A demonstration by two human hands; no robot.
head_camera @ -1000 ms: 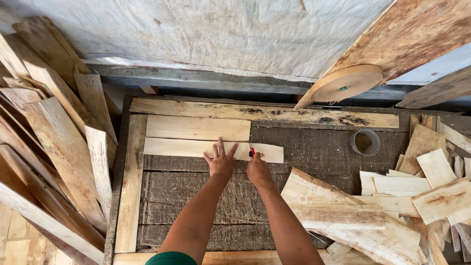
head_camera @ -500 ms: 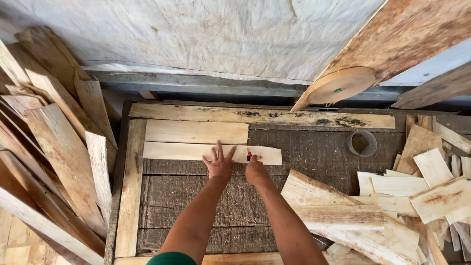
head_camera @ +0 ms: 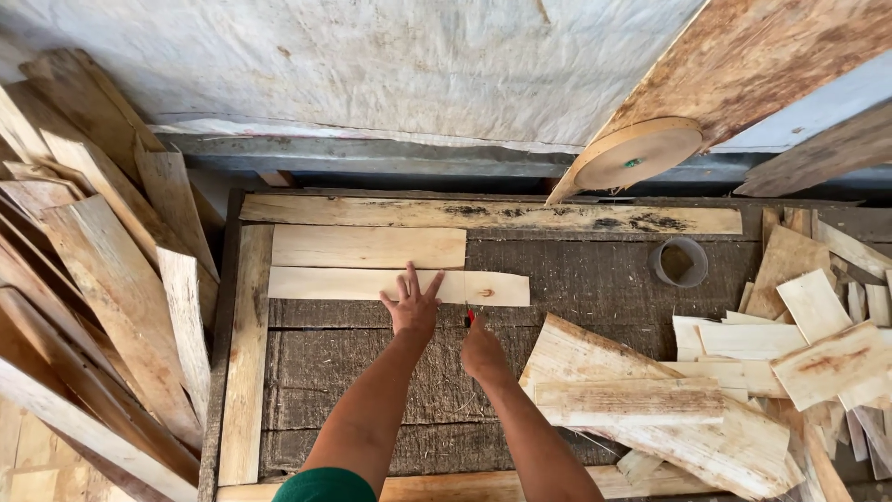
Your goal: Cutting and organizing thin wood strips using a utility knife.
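Two hands: over dark matting, near the middle.
Right hand (head_camera: pixel 483 351): closed around a small red tool (head_camera: pixel 469 316), tip at the strip's lower edge.
Left hand (head_camera: pixel 413 302): fingers spread wide, pressing flat on a pale veneer strip (head_camera: pixel 372 284).
Beyond: wider veneer sheet (head_camera: pixel 367 246) just above the strip; tape roll (head_camera: pixel 680 262) well right.

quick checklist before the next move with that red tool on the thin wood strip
1. Left hand flat on the thin wood strip, pinning it: ok.
2. Right hand has a grip on the small red tool: ok, shut around it.
3. Tool tip position against the strip's lower edge: cannot tell, too small to see.
4. Left fingers clear of the tool: ok, the tool is to their right.
5. Strip lying parallel below the wider board: ok.
6. Pile of veneer scraps apart from the strip's right end: ok.
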